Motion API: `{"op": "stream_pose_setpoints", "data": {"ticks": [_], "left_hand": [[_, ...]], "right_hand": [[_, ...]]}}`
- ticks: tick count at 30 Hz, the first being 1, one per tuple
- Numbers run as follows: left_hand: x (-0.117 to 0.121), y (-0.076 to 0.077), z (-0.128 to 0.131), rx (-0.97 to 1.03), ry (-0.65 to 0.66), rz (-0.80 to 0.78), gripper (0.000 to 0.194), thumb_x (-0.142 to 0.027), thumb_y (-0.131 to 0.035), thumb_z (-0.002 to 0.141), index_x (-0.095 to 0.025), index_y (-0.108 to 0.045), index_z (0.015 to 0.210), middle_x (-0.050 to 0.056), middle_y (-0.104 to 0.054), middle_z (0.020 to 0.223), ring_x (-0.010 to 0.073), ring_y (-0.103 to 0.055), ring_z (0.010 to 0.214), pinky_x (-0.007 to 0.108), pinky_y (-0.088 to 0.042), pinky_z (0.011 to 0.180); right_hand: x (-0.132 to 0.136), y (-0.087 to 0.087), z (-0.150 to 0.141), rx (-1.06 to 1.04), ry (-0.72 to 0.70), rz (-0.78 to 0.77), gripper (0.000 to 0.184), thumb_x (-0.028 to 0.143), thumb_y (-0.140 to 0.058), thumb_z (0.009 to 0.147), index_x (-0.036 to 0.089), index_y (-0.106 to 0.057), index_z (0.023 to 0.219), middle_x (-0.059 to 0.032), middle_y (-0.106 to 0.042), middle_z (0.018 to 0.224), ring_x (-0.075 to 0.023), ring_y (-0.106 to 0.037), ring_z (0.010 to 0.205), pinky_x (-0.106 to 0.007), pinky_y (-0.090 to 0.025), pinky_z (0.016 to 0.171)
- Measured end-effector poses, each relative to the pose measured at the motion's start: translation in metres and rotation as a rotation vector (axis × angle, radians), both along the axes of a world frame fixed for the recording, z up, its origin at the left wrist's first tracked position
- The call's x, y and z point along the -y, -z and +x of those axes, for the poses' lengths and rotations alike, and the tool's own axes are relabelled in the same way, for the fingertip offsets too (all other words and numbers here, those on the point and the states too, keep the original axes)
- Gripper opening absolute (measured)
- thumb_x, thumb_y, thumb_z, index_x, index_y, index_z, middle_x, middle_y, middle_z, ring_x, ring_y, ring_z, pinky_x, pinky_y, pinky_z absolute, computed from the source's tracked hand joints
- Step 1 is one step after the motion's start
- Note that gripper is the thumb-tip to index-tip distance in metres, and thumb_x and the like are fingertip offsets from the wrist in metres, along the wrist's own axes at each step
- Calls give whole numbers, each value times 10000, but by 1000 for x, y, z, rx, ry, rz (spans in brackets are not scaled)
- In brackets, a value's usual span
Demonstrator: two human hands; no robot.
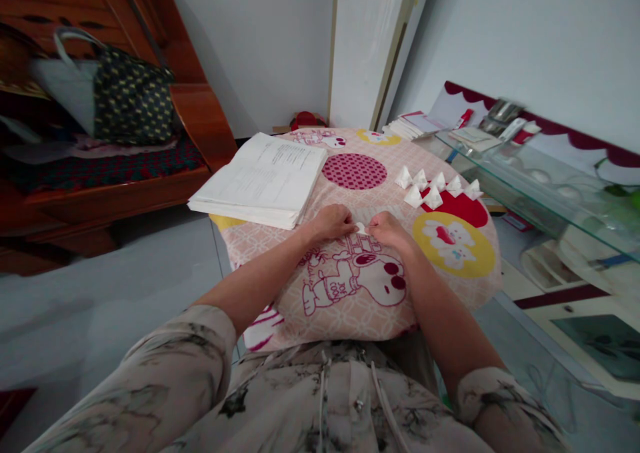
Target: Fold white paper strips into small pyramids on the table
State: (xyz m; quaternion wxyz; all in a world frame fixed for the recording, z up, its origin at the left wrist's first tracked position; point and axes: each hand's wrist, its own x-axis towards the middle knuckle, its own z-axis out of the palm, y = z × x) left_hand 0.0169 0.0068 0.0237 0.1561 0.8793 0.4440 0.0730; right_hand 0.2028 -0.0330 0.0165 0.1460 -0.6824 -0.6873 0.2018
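Over the round table, my left hand (pixel 334 222) and my right hand (pixel 389 230) are close together. Between their fingertips is a small white piece of folded paper (pixel 361 228), pinched from both sides. Its exact shape is partly hidden by the fingers. Just behind the hands, a pale printed sheet (pixel 373 210) seems to lie flat on the cloth. To the right of my right hand, several small white folded paper pyramids (pixel 434 198) stand in two loose rows. A thick stack of printed paper (pixel 270 176) rests on the table's left side, beyond my left hand.
A pink patterned tablecloth (pixel 295 323) with cartoon prints covers the table. On the right, a glass shelf (pixel 565 203) carrying small items runs beside the table edge. A wooden bench (pixel 200 123) with bags (pixel 133 96) stands on the left. A tall white cabinet (pixel 367 50) is behind.
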Motion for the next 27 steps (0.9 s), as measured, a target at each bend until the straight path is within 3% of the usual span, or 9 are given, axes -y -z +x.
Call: {"op": "stream_pose_setpoints", "data": {"ticks": [9,19,27], "left_hand": [[-1,-3,4,-24,-61,-39,283,-387,-651,881,-145,-797,865,76,-696,741,188,-584,699,293,-377,648],[-3,-2,9,-129,-82,-33,360,-436,-584,926,-146,-792,976,98,-727,855,214,-640,851,284,-416,729],[4,-4,8,-136,-103,-7,371,-444,-574,939,-150,-786,1020,120,-743,978,239,-657,964,297,-444,796]], "right_hand": [[4,-5,0,-63,4,-36,238,230,-682,812,175,-633,585,-4,-555,495,-135,-496,512,-266,-336,529],[-1,-10,-8,141,27,-97,179,177,-607,845,110,-725,729,-59,-654,630,-139,-564,593,-239,-359,558],[1,-7,-6,101,21,-87,187,182,-601,841,116,-707,701,-59,-630,578,-162,-585,591,-250,-390,570]]}}
